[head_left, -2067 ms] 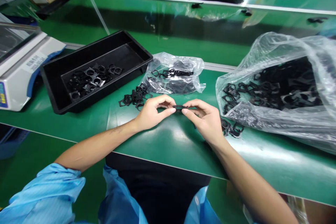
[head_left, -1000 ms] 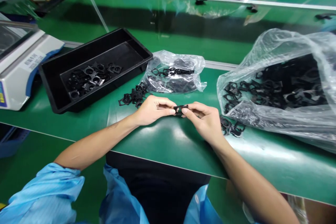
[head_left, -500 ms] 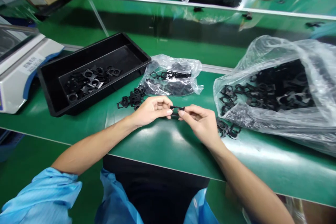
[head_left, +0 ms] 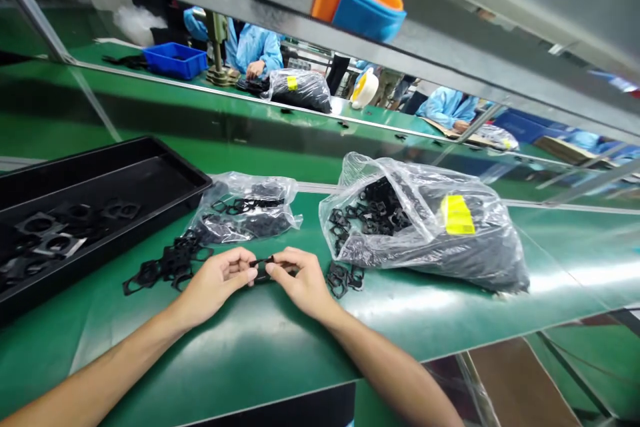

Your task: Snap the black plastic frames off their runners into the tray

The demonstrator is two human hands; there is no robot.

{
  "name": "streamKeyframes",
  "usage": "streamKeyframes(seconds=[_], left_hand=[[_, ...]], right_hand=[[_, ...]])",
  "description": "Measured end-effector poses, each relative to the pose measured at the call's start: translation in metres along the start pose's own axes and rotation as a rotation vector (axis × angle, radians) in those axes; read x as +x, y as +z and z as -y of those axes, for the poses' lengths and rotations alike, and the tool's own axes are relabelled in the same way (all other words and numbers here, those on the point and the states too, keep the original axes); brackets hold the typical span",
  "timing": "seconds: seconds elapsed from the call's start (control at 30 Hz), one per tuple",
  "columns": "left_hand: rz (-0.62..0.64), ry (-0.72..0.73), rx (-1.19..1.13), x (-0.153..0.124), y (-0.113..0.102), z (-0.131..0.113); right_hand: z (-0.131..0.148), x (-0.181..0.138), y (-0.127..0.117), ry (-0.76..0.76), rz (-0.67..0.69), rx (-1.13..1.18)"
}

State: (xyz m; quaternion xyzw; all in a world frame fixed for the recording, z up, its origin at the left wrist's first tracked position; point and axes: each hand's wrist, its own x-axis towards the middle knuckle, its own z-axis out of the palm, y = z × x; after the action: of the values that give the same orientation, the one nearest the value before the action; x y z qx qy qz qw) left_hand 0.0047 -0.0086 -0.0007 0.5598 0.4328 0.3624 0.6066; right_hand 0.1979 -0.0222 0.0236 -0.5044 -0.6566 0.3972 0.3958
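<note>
A: What's still out on the bench (head_left: 225,360)?

B: A full bag (head_left: 425,233), a small bag (head_left: 245,210), loose pieces (head_left: 165,267); the tray (head_left: 100,255) shows only a few.

A: And the hands?

B: Left hand (head_left: 215,283) and right hand (head_left: 300,280) pinch one black piece (head_left: 263,269) between their fingertips, just over the bench.

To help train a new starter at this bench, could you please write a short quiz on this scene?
1. True or false: the left hand and the right hand both grip one small black part.
2. What lies nearest the right hand on the bench? A) a blue crate B) a small heap of black parts C) a roll of tape
3. Fill in the blank: the black tray sits to the ____ of the small clear bag.

Key: 1. True 2. B 3. left
</note>
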Motion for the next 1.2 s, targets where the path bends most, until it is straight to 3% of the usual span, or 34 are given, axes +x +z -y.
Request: streamKeyframes(seconds=[0.23, 0.33, 0.43, 0.53, 0.63, 0.83, 1.2], left_hand=[[-0.033, 0.102, 0.14, -0.003, 0.0023, 0.0008], [-0.035, 0.096, 0.177, -0.0037, 0.0035, 0.0027], [-0.021, 0.058, 0.073, -0.002, 0.0049, 0.0045], [-0.061, 0.064, -0.08, 0.0008, 0.0047, 0.0051], [-0.079, 0.063, -0.092, 0.0018, 0.0041, 0.0041], [-0.108, 0.1, 0.087, -0.0023, 0.0053, 0.0032], [-0.193, 0.105, 0.059, -0.0023, 0.003, 0.007]], right_hand=[[-0.0028, 0.0024, -0.0039, -0.119, 0.108, -0.107], [-0.0041, 0.0008, -0.002, -0.111, 0.068, -0.105], [-0.0038, -0.0006, 0.0, -0.076, 0.028, -0.029], [-0.0029, -0.0009, 0.0005, -0.091, 0.081, -0.029], [-0.0025, -0.0009, 0.0002, -0.134, 0.119, -0.077], [-0.0001, -0.0016, -0.0008, -0.182, 0.054, -0.106], [0.0008, -0.0011, 0.0, -0.189, 0.029, -0.063]])
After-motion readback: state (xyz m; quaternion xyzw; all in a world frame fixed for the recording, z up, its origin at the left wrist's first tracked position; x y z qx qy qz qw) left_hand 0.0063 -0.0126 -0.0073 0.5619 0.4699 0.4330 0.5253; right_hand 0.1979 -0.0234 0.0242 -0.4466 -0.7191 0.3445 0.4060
